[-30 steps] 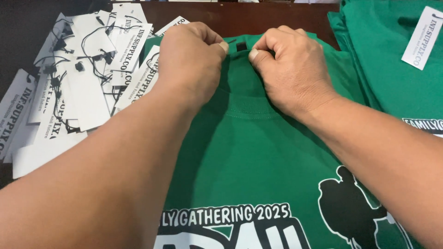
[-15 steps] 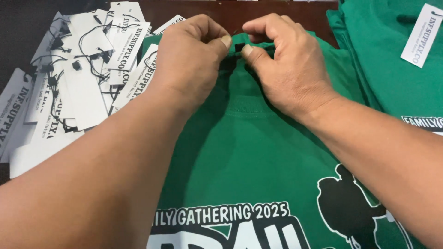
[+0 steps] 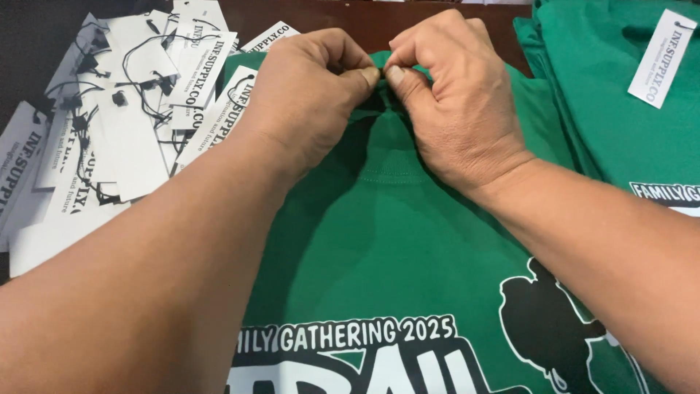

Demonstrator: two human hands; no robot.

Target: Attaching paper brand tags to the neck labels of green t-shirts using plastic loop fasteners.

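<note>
A green shirt (image 3: 408, 241) is spread flat on a dark worktop (image 3: 328, 13), with white and black printing across its lower part and its collar (image 3: 379, 62) at the far end. Everything else is placed relative to this shirt.

To the right of the shirt, a stack of further green shirts (image 3: 612, 95) is seen, its edge touching the spread shirt; a white paper tag (image 3: 660, 58) lies on top of that stack. To the left of the shirt, a loose pile of white tags (image 3: 117, 131) with thin black strings is scattered over the worktop, and a few of these tags overlap the shirt's left shoulder.

Both forearms are stretched across the shirt toward its collar. The left hand (image 3: 306, 102) is curled into a tight grip, thumb pressed against forefinger, with the collar fabric pinched at the middle. The right hand (image 3: 452, 102) is closed in the same way, just beside the left, so that the two thumb tips nearly meet. The collar cloth is bunched up between the two grips. Whether anything smaller than the fabric is held there cannot be told, since the fingers cover it.
</note>
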